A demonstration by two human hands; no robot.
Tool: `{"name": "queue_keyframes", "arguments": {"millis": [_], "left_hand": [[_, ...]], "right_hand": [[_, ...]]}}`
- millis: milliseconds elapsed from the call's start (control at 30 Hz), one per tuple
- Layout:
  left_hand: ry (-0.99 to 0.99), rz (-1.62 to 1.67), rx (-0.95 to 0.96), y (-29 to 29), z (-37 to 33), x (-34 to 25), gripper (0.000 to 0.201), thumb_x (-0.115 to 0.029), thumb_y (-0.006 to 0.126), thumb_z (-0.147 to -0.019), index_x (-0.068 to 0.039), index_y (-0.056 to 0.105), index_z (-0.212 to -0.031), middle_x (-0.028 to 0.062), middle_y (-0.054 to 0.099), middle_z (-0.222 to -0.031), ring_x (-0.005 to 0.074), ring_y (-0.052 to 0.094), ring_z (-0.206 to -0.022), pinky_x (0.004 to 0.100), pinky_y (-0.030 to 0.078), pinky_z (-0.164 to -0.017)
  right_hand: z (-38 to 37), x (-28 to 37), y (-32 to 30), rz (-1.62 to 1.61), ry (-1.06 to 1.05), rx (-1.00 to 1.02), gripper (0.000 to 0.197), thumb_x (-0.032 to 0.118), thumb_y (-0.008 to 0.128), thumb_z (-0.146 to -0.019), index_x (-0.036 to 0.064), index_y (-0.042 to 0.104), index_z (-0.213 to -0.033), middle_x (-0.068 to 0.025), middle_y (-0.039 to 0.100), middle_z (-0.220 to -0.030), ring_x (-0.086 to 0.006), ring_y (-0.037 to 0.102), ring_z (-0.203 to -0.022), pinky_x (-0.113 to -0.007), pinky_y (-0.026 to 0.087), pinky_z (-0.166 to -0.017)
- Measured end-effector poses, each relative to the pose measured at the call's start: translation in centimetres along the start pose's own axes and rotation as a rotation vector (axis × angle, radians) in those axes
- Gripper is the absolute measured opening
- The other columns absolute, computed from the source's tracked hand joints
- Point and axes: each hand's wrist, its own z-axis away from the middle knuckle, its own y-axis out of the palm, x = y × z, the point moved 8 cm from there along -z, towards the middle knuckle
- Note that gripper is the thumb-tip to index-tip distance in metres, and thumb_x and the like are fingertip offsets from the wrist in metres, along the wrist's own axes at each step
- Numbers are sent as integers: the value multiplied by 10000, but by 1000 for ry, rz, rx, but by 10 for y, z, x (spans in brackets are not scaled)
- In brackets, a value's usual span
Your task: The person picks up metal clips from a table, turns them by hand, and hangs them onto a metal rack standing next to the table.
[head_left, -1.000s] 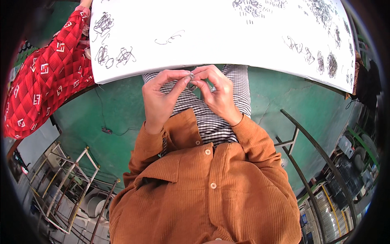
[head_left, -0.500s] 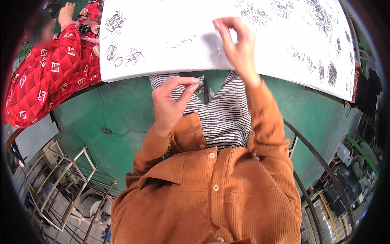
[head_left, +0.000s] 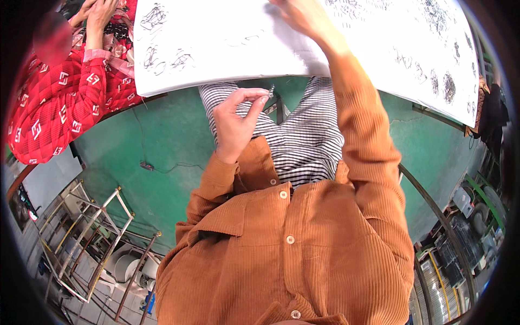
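**Hands split: 1 piece held, 1 reach under way**

Left hand (head_left: pixel 236 116) pinches a small wire piece (head_left: pixel 271 89) over my lap, below the white table (head_left: pixel 227 59). Right hand (head_left: pixel 303 16) stretches out among the scattered wire pieces (head_left: pixel 162 57); I cannot tell its grip. I judge many pieces remain.
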Motion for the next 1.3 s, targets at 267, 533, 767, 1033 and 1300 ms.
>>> {"name": "queue_keyframes", "arguments": {"millis": [267,533,767,1033,1300], "left_hand": [[-70,80,21,3,2,12,126,50,685,-823,28,689,-947,87,699,-931,129,655,-866,250,520,-796],[-36,79,18,0,-9,-19,127,59,695,-812,22,690,-933,91,703,-918,133,655,-863,256,522,-803],[27,-45,5,2,-22,-31,128,45,715,-791,14,698,-914,84,704,-868,118,645,-805,252,507,-738],[-1,59,140,18,-26,-17,177,55,697,-779,5,704,-948,69,709,-872,114,655,-769,255,525,-720],[272,-156,131,72,-154,-35,172,1,615,-871,-15,708,-1014,70,713,-918,113,648,-850,251,507,-782]], "right_hand": [[153,70,-20,-1202,811,48,87,94,675,-890,15,655,-923,-1,622,-696,-68,601,-623,-211,515,-560],[140,79,-17,-1054,655,13,85,56,734,-814,42,656,-843,-31,607,-938,-85,565,-836,-234,479,-707],[129,73,-15,-1011,618,-64,91,30,700,-830,33,609,-825,-50,609,-905,-131,576,-850,-277,467,-797],[130,80,-43,-658,407,-133,99,-34,657,-792,8,572,-820,-99,604,-786,-233,618,-749,-305,503,-687],[155,80,-66,-535,273,-221,149,-107,613,-742,11,543,-799,-107,575,-744,-284,595,-708,-367,540,-707]]}}
